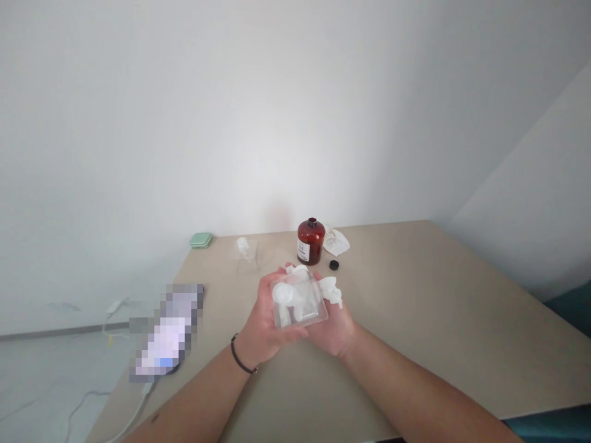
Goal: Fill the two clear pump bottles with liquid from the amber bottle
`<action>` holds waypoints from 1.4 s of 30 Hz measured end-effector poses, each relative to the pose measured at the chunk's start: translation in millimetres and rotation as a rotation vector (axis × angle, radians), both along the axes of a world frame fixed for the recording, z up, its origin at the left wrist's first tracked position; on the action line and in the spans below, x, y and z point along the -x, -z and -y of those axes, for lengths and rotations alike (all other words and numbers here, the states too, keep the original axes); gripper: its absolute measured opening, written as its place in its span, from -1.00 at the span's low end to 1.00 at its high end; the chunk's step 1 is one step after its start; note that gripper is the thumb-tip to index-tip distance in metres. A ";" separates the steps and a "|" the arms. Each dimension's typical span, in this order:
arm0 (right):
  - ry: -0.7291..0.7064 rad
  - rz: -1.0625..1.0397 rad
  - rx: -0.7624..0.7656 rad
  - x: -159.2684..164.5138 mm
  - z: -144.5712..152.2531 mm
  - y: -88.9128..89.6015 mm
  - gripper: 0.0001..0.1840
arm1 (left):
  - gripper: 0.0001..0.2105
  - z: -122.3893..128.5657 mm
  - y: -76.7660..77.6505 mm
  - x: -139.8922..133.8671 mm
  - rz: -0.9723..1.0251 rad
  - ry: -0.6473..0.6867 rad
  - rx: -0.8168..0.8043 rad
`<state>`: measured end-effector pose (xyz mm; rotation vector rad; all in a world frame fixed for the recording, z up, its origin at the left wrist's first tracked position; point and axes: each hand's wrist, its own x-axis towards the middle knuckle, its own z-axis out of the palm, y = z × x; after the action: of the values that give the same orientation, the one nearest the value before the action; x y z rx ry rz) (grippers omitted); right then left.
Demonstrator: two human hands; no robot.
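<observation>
My left hand [264, 329] is wrapped round the left side of a small clear plastic box [316, 309], its thumb along the near edge. Through the clear wall shows a rounded white figure [295, 296]; I cannot make out its exact kind. My right hand [336, 329] is under and beside the box's right side, palm turned up. A crumpled white tissue [330, 290] sticks out from its fingers, and more white tissue [298, 269] shows behind the box's far edge. Most of the right fingers are hidden behind the box.
Beyond my hands stands an uncapped brown bottle [311, 242], with a black cap [333, 265] and a used tissue [338, 242] nearby. A clear container [248, 261] with white tissue [242, 246], a green case [201, 240] and a phone [168, 332] on a cable lie leftward.
</observation>
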<state>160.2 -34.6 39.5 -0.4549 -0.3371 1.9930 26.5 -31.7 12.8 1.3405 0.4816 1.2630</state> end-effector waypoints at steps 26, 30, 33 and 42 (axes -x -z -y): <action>-0.174 0.108 -0.135 12.8 6.2 -2.2 -0.61 | -0.24 -7.6 6.6 11.0 -0.437 -0.578 -0.095; -0.106 0.143 -0.138 7.6 0.2 -0.9 -0.68 | -0.23 -11.1 7.2 11.5 -0.488 -0.653 -0.078; -0.062 0.122 -0.107 1.5 -5.7 2.5 -0.68 | -0.26 -12.4 9.4 12.6 -0.490 -0.624 -0.060; 0.017 0.131 -0.068 -7.9 -7.8 2.9 -0.70 | -0.29 -5.9 11.3 11.6 -0.510 -0.424 -0.046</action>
<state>168.1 -26.8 36.7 -0.5443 -0.4794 1.9337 14.9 -25.8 1.5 1.6606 1.1471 1.2631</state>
